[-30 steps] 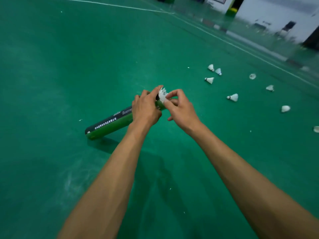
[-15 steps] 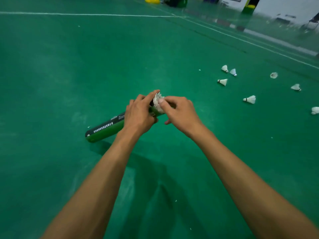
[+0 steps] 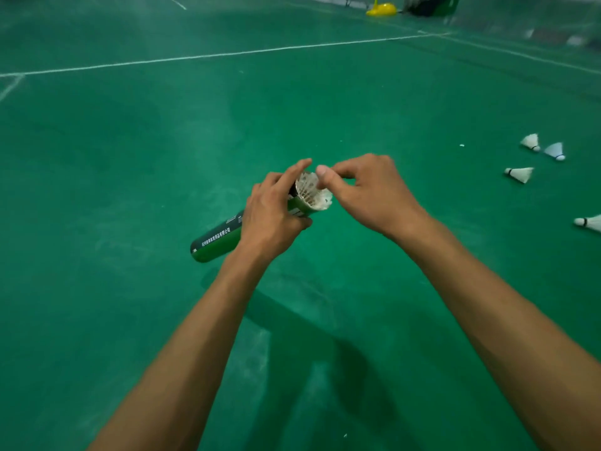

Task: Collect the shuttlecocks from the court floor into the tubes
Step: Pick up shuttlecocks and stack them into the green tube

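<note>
My left hand (image 3: 271, 216) grips a green tube (image 3: 216, 239) near its open end, holding it above the floor with the closed end pointing down to the left. A white feathered shuttlecock (image 3: 312, 192) sits in the tube's mouth, its feather skirt facing out. My right hand (image 3: 367, 193) is at the mouth, thumb and curled fingers pinching the skirt's rim. Several loose shuttlecocks lie on the green floor at right: two close together (image 3: 530, 142), one (image 3: 519, 174) below them, and one (image 3: 590, 222) at the frame's edge.
White court lines (image 3: 208, 56) cross the far floor. A yellow base (image 3: 381, 9) and a dark object (image 3: 426, 4) stand at the top right. My shadow falls on the floor under my arms.
The shuttlecock has gone deeper into the tube's mouth. The view has swung left, so the loose shuttlecocks have slid toward the right edge and fewer show.
</note>
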A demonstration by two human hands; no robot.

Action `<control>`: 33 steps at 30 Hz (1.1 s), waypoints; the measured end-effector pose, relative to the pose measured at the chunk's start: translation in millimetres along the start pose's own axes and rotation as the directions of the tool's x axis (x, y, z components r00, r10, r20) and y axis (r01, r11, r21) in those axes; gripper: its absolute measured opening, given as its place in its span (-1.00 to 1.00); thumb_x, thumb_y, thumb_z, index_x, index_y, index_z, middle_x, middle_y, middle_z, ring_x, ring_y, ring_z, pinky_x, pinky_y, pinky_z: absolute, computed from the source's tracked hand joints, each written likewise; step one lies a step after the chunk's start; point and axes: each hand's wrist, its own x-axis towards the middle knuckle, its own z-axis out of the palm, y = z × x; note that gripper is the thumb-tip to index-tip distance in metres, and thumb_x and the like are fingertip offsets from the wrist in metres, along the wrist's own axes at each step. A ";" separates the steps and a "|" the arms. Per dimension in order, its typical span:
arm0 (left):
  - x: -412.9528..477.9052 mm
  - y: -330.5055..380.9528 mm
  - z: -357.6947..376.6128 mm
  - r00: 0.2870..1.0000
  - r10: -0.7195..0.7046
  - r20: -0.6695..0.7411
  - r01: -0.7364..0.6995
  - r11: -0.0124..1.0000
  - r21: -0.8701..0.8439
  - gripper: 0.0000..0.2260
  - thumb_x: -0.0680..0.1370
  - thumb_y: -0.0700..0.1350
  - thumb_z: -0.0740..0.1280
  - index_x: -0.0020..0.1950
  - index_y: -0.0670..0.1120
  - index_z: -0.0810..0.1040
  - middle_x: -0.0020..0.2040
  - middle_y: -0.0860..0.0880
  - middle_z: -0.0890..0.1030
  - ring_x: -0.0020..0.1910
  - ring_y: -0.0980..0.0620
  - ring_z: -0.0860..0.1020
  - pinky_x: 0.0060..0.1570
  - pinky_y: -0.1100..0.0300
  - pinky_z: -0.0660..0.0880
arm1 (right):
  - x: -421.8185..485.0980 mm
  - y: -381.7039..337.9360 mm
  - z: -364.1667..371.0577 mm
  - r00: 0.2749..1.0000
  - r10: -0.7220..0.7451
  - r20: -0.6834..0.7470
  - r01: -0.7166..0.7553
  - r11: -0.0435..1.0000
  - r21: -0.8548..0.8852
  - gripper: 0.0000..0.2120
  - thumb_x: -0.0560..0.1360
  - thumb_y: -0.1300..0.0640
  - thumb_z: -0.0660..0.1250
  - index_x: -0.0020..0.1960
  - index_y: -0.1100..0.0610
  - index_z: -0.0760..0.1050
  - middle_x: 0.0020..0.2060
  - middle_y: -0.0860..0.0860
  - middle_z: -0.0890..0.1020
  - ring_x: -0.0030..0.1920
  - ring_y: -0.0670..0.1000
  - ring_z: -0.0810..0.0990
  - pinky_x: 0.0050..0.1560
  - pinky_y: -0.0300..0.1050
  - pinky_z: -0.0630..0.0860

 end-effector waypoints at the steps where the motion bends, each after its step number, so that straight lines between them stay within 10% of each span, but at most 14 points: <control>1: 4.5 2.3 -0.5 1.000 -0.007 -0.016 0.007 1.000 0.025 -0.11 0.26 -0.06 0.60 0.51 0.30 0.30 0.19 -0.03 0.56 0.09 -0.15 0.55 0.15 -0.13 0.52 | 8.6 -0.9 -5.0 0.999 -0.032 -0.033 0.033 0.999 0.028 -0.65 0.63 -0.06 0.29 -0.11 0.09 0.75 -0.27 0.08 0.73 -0.28 -0.10 0.60 -0.16 -0.15 0.45; 6: 19.4 20.6 -1.8 0.999 -0.023 -0.034 0.027 0.993 0.118 -0.13 0.26 -0.06 0.53 0.51 0.32 0.33 0.28 0.00 0.57 0.20 -0.12 0.54 0.26 -0.11 0.49 | 26.2 6.0 -5.3 0.952 0.001 0.306 -0.018 0.999 0.051 -0.52 0.64 -0.22 0.18 -0.29 0.07 0.54 -0.40 -0.03 0.53 -0.34 -0.04 0.48 -0.31 -0.07 0.34; 12: 43.1 105.8 10.3 0.987 0.006 0.162 -0.038 0.980 0.194 -0.26 0.30 -0.01 0.42 0.48 0.28 0.39 0.14 -0.04 0.59 0.06 -0.13 0.58 0.14 -0.10 0.56 | 8.1 45.0 -30.7 0.940 0.075 0.334 -0.195 0.919 0.342 -0.36 0.53 -0.46 0.15 0.21 0.07 0.52 0.19 0.04 0.60 0.20 0.06 0.60 0.13 -0.11 0.49; 14: 68.2 137.9 9.4 0.970 0.063 0.236 -0.112 0.973 0.203 -0.22 0.26 -0.06 0.47 0.46 0.29 0.39 0.14 -0.02 0.60 0.07 -0.10 0.59 0.10 -0.08 0.59 | 16.7 61.0 -55.8 0.956 0.092 0.277 -0.230 0.821 0.523 -0.17 0.38 -0.59 0.16 0.27 0.07 0.51 0.24 0.03 0.61 0.26 0.03 0.60 0.30 0.06 0.52; 19: 118.8 223.4 45.5 0.958 0.263 0.116 -0.283 0.935 0.213 -0.31 0.35 -0.08 0.37 0.48 0.25 0.41 0.28 0.03 0.62 0.17 -0.10 0.59 0.22 -0.05 0.54 | 26.4 89.3 -140.5 0.969 0.248 0.004 -0.202 0.780 0.592 -0.55 0.62 -0.28 0.19 -0.07 0.06 0.61 -0.08 -0.05 0.69 0.01 -0.06 0.67 0.13 -0.10 0.55; 24: 158.2 292.5 129.2 0.897 0.415 0.151 -0.432 0.895 0.106 -0.43 0.47 0.04 0.22 0.50 0.30 0.34 0.31 0.07 0.58 0.23 -0.08 0.53 0.25 -0.11 0.49 | -14.4 148.4 -197.9 0.770 0.420 -0.480 -0.298 0.903 0.310 -0.36 0.68 -0.19 0.14 -0.49 0.12 0.39 -0.53 -0.03 0.50 -0.30 0.12 0.52 -0.21 0.02 0.38; 33: 111.0 411.2 287.4 0.702 0.648 0.296 -0.545 0.756 -0.364 -0.23 0.29 -0.04 0.34 0.51 0.31 0.33 0.29 0.04 0.58 0.17 -0.12 0.59 0.22 -0.10 0.53 | -136.2 241.5 -302.3 0.635 0.675 -0.377 -0.696 0.711 0.102 -0.39 0.66 -0.30 0.04 0.10 0.13 0.67 0.11 0.14 0.70 0.19 0.19 0.60 0.24 0.03 0.50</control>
